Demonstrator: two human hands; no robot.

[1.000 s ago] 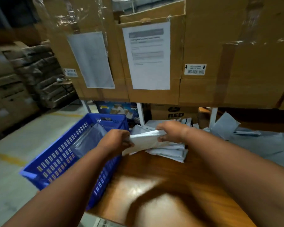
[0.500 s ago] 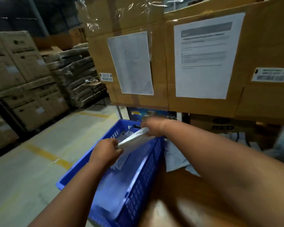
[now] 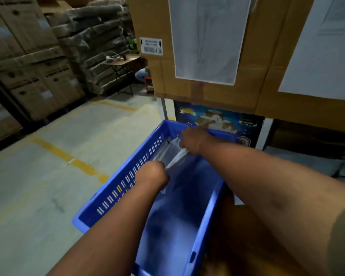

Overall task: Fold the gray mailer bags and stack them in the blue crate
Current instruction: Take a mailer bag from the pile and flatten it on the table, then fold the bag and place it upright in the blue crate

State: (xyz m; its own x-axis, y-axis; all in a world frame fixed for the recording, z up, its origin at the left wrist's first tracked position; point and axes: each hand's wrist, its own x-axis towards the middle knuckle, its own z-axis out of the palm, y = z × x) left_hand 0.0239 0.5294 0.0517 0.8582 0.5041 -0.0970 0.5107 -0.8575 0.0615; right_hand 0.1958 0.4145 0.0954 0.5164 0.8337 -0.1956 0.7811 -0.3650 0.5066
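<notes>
Both hands hold one folded gray mailer bag (image 3: 168, 154) inside the blue crate (image 3: 127, 176): left hand (image 3: 152, 174) and right hand (image 3: 191, 141), fingers clamped on its ends. It should be lowered flat, edges aligned, before release.

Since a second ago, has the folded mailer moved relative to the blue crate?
Yes. The folded mailer went from over the table beside the blue crate to down inside it, held by both hands.

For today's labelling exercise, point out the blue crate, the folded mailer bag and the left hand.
blue crate (image 3: 127, 181): head view, slotted left wall.
folded mailer bag (image 3: 168, 154): head view, middle, between the hands.
left hand (image 3: 152, 176): head view, back of hand.
</notes>
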